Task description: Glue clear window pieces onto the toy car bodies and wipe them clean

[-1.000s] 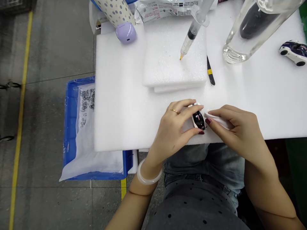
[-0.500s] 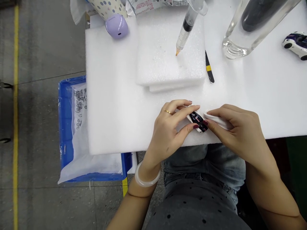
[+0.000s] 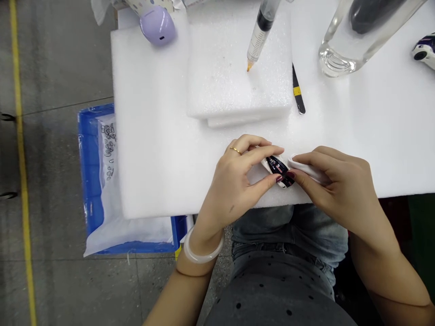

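Between thumb and fingers, my left hand (image 3: 239,176) grips a small toy car (image 3: 276,166) with a white body and a shiny dark top. My right hand (image 3: 336,183) is closed on a folded white cloth (image 3: 307,168), and its thumb presses against the car's dark surface near one end. Part of the car is hidden by my fingers. Both hands work low over the front edge of the white foam sheet (image 3: 149,149).
A foam block (image 3: 238,86) lies beyond my hands, with a syringe (image 3: 258,40) over it. Tweezers (image 3: 298,93), a glass (image 3: 335,63), another toy car (image 3: 424,52) and a purple case (image 3: 158,26) are around it. A blue crate (image 3: 89,181) stands lower left.
The view has shifted slightly, so the things at the back sit higher in the picture. Both hands keep their hold on the toy car and the cloth, with little visible movement.
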The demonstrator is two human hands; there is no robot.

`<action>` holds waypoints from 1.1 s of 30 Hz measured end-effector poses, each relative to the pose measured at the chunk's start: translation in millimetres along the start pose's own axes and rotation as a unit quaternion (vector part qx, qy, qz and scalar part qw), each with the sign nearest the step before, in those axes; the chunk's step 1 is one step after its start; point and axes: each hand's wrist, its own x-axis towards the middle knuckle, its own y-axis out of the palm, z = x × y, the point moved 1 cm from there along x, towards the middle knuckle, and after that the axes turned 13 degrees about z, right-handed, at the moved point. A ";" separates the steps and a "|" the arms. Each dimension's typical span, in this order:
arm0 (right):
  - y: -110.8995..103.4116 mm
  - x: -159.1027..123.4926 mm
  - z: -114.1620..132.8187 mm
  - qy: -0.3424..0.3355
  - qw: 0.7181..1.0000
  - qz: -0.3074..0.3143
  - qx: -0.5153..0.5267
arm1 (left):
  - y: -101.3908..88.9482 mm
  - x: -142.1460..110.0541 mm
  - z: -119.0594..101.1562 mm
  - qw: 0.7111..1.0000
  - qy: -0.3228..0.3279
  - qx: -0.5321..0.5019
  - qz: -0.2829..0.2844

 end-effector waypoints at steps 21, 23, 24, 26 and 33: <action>33.0 -26.4 -3.1 -0.130 0.951 -0.169 -0.223 | 3.1 -5.2 7.4 0.998 0.038 0.059 0.004; 33.3 -23.9 0.3 -0.117 0.950 -0.188 -0.221 | 3.0 -5.2 7.2 0.998 0.039 0.057 0.003; 32.3 -22.3 1.4 -0.105 0.950 -0.191 -0.223 | 3.1 -5.3 7.1 0.998 0.039 0.058 0.003; 26.7 -17.7 1.5 -0.072 0.957 -0.171 -0.223 | 3.3 -5.4 6.9 0.997 0.038 0.061 0.003; -16.9 -10.7 -8.7 0.028 0.941 -0.158 -0.299 | 4.4 -6.4 8.6 0.998 0.039 0.058 -0.001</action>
